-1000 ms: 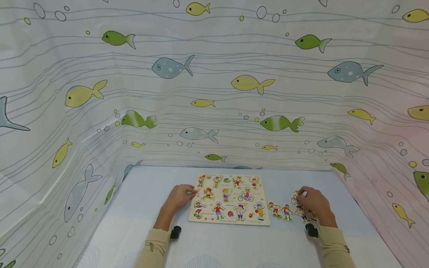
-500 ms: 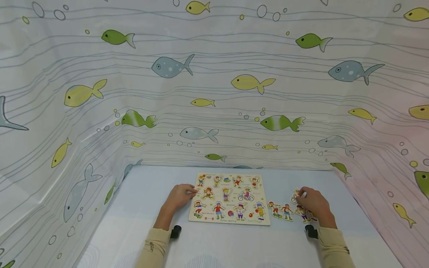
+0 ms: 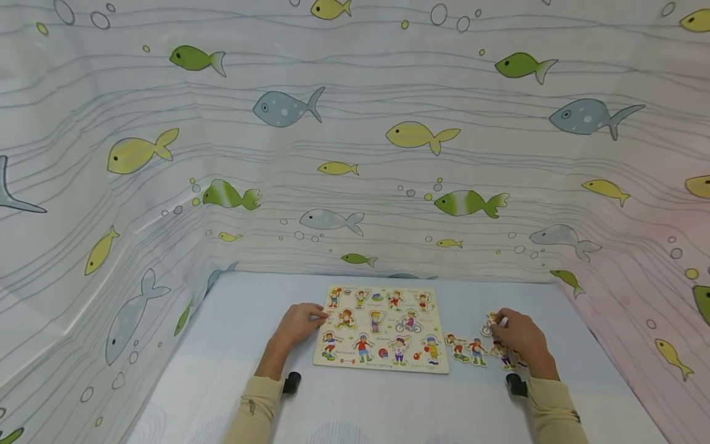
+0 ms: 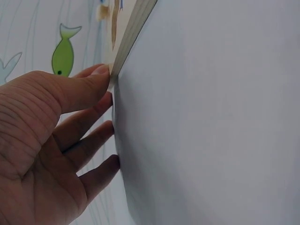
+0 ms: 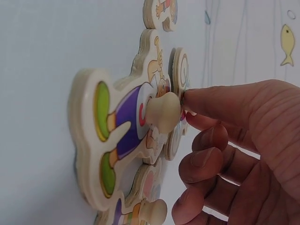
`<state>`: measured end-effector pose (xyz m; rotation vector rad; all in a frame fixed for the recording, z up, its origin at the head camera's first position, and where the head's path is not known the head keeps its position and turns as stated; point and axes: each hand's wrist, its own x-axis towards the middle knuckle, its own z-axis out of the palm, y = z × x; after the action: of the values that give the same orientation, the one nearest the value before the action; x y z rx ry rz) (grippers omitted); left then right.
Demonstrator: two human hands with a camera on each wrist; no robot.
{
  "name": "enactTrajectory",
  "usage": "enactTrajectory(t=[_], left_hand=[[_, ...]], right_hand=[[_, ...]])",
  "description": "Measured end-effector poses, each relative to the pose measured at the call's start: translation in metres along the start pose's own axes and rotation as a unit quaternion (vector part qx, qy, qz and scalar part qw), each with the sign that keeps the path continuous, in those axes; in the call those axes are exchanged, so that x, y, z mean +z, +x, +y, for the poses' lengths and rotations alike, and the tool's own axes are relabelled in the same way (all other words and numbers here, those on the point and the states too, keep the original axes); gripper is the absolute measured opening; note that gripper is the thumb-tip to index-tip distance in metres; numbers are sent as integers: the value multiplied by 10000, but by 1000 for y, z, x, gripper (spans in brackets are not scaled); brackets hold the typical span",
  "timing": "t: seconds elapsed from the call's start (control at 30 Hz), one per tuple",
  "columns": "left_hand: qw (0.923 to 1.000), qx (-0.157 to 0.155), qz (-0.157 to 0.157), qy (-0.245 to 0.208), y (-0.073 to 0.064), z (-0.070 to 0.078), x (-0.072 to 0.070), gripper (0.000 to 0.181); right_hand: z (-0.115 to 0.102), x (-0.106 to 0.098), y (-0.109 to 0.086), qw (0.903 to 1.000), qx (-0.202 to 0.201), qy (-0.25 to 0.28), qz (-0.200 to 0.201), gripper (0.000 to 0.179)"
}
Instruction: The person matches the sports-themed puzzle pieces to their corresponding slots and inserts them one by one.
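Puzzle pieces [image 3: 457, 349], nearest: lying flat on the pale counter [image 3: 388, 398], forming a row just off the right edge of the board [image 3: 362, 322]. All are showing shaped outlines, cream borders and brightly printed children. The purple-shorts piece [image 5: 125, 117] is displaying green shoes, a white top with a red mark and a thick pale-wood edge; a smooth, round-ended knob [image 5: 164, 112] is standing up from its middle.

Bicycle piece [image 3: 487, 328]: sitting slightly farther off, beyond the row and right of the board. Its pale round wheels are showing; fingers are covering much of the rest. Right hand [image 3: 518, 333]: grip narrow, thumb and forefinger pinching this piece near its middle. Cannot tell whether the piece is touching the counter.

Board: lying flat at centre, cream, its layered edge showing from the left wrist. Eleven figures are filling it in rows of four, three and four, a cyclist [image 3: 409, 322] occupying the right end of the middle row. Small lettering is mostly too blurred to read.

Left hand [image 3: 299, 324]: thumb tip touching the board's left edge, other fingers extending fairly straight, grip loose.

Farthest: a white backdrop [image 3: 355, 92] is rising behind the counter, carrying wavy lines and green, yellow and blue-grey fish [image 3: 423, 134].
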<state>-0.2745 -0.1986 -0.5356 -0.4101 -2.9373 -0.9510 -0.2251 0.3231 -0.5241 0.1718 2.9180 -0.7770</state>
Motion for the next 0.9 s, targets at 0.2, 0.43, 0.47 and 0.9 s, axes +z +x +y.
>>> enactTrajectory(t=[0.2, 0.43, 0.47, 0.9], left_hand=[[10000, -43, 10, -44, -1, 3, -1, 12], [10000, -89, -17, -12, 0, 3, 0, 12], [10000, -80, -13, 12, 0, 2, 0, 12], [9999, -100, -25, 82, 0, 3, 0, 12]], right_hand=[[-1, -1, 0, 9999, -91, -72, 75, 20], [-7, -3, -3, 9999, -38, -131, 83, 20], [-9, -3, -4, 9999, -41, -127, 94, 20], [-13, -7, -6, 9999, 28, -17, 154, 22]])
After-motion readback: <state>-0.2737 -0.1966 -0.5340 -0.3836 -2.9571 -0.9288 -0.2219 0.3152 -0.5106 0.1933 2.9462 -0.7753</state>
